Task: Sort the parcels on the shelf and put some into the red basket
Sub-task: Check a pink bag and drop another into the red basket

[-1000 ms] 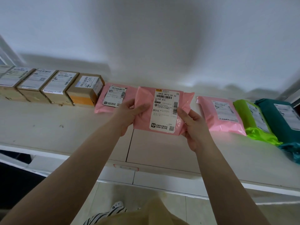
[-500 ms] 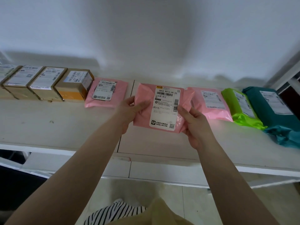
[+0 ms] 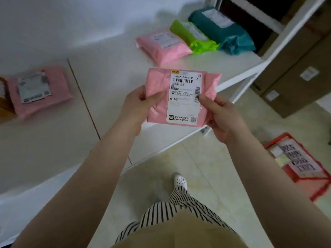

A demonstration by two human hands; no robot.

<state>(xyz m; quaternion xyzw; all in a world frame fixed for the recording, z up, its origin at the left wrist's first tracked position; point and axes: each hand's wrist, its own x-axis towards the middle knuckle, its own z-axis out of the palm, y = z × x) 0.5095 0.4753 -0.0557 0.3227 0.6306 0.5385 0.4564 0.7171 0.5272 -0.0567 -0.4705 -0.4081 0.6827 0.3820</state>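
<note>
A pink parcel (image 3: pixel 158 104) with a white label reading B016 is held up in front of me, off the white shelf (image 3: pixel 53 144). My left hand (image 3: pixel 136 108) grips its left edge and my right hand (image 3: pixel 220 119) grips its right edge, thumb on the label. On the shelf lie another pink parcel (image 3: pixel 55 93) at the left, and a pink parcel (image 3: pixel 166 49), a green parcel (image 3: pixel 193 36) and a teal parcel (image 3: pixel 222 29) at the back right. The red basket (image 3: pixel 304 178) stands on the floor at the lower right, with labelled parcels inside.
Brown cardboard boxes (image 3: pixel 295 72) stand on the floor beyond the shelf's right end. The shelf's white frame post (image 3: pixel 286 38) rises at the right. Pale floor tiles (image 3: pixel 206 158) lie between the shelf edge and the basket. My striped trousers and a shoe (image 3: pixel 180 180) show below.
The view has swung right and down, bringing the floor and the red basket into sight. The pink parcel has come away from the shelf towards me, still in both hands.
</note>
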